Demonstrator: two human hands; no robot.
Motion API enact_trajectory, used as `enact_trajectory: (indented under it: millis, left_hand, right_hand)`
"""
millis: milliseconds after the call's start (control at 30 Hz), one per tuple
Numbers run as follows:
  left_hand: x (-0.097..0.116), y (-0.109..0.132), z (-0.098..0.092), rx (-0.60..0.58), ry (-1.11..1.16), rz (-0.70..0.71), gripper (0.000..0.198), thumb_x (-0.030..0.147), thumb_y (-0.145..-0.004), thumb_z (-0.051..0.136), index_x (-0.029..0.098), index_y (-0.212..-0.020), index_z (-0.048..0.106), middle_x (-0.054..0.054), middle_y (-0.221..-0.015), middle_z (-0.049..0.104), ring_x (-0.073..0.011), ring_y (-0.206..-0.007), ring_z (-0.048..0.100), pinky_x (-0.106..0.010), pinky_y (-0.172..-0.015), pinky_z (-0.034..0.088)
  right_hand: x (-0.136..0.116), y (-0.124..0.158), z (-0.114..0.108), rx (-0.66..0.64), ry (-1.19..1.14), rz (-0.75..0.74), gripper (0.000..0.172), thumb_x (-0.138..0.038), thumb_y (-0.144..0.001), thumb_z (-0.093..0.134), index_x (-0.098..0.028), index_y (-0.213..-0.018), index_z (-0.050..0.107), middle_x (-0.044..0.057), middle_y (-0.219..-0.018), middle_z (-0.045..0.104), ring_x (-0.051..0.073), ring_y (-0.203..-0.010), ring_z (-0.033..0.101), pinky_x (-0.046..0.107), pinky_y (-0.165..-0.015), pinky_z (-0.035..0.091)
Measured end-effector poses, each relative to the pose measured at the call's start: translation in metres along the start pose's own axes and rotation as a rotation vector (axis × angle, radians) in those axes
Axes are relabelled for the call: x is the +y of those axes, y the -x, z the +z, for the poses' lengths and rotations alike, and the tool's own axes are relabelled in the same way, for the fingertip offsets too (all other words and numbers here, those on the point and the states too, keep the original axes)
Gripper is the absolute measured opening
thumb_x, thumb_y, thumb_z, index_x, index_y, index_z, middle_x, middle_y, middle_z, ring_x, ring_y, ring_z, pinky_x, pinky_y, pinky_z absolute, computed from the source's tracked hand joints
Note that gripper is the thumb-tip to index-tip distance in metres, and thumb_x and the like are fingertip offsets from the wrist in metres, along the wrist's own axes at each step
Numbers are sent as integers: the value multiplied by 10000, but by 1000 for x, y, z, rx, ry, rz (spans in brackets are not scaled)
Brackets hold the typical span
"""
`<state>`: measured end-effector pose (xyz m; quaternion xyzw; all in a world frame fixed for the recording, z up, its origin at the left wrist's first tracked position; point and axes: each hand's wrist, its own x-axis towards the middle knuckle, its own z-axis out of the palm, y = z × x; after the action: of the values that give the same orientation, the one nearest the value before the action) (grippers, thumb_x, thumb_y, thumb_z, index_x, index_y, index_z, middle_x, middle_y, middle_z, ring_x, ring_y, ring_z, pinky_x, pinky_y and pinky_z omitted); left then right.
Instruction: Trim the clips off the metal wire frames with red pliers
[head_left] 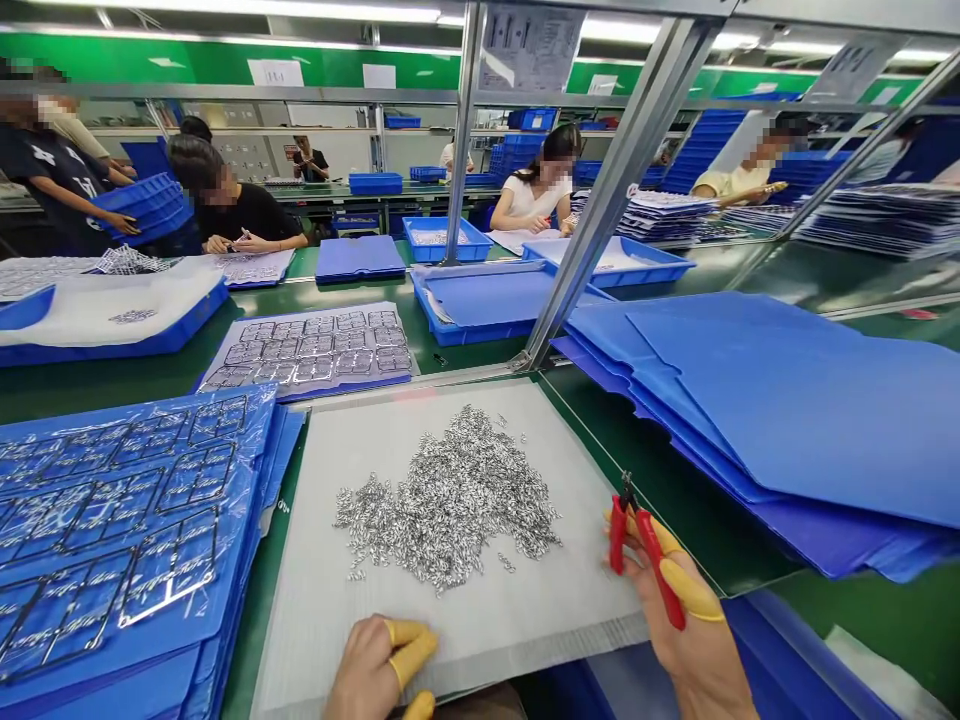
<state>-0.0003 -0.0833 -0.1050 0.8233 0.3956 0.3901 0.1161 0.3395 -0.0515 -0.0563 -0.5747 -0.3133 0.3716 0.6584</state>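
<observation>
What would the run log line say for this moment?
Left hand: holds nothing visible, at white sheet near edge | Right hand: holds red-handled cutters | Sheet: pile of metal pieces

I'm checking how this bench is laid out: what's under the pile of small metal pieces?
The pile lies on a white sheet, which rests on the green bench. The part of the sheet beneath the pile is covered, and whatever lies under the sheet cannot be seen.

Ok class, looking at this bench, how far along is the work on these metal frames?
Done, it seems: a heap of small metal pieces lies on the white foam sheet. In hand: the right hand holds red-handled side cutters. Seemingly left: the film-covered metal frames beside the sheet.
</observation>
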Motion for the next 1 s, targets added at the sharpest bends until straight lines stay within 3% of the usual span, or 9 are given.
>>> enact_trajectory:
  millis: [133,233,333,467,600,667,867,1000]
  left_hand:
    - [-18,-10,-46,-17,-174,-110,421,236,-875,520,238,-1295,495,-116,-1237,550,-237,-1123,522,-377,-892,467]
    - [-32,-19,-70,-52,-471,-258,443,266,-862,538,248,-1302,488,-111,-1272,532,-263,-1134,505,-409,-854,462]
    - [-41,-21,-74,-51,-690,-419,378,264,-883,492,214,-1257,519,-114,-1174,572,-255,-1035,539,-408,-789,464]
    - [-50,-20,-64,-42,-790,-460,311,242,-882,484,161,-1172,564,-90,-978,594,-221,-899,558,-366,-754,473]
    - [-55,-29,-58,3,-755,-424,262,160,-889,430,167,-1071,618,-68,-852,571,-200,-827,552,-332,-730,478]
    - [-54,-41,-60,15,-679,-423,297,149,-893,413,165,-1118,606,-61,-844,563,-184,-794,550,-315,-710,482]
    - [-44,-103,-80,71,-344,-445,343,161,-883,445,172,-1194,590,-33,-820,543,-142,-733,526,-277,-671,461]
    - [-33,-139,-91,116,-262,-400,339,185,-874,478,195,-1190,601,-17,-793,529,-127,-700,505,-256,-636,429]
  right_hand:
    - [-7,2,28,-23,-295,75,423,-487,-858,423,-265,-1167,608,113,-1233,609,348,-1097,579,592,-854,476]
    - [-4,1,38,-86,-307,43,480,-465,-883,337,-249,-1260,541,143,-1297,557,381,-1158,535,629,-819,479]
    - [5,1,43,-130,-288,15,437,-435,-893,328,-248,-1205,570,154,-1293,547,398,-1130,550,615,-742,511]
    - [17,2,46,-183,-328,82,342,-433,-889,374,-254,-970,653,138,-1091,643,400,-1054,592,617,-726,518]
    - [26,7,44,-117,-339,202,285,-443,-873,435,-290,-992,645,92,-1123,643,373,-1043,605,613,-781,512]
    - [30,9,42,-133,-301,203,284,-429,-862,470,-289,-1046,635,91,-1171,629,366,-1057,600,589,-801,514]
    - [33,8,37,-298,-268,55,321,-399,-869,460,-269,-1112,625,116,-1165,641,356,-1024,616,537,-760,531]
    - [30,9,40,-288,-318,-3,341,-405,-866,468,-259,-1135,618,116,-1104,659,333,-960,636,505,-702,542]
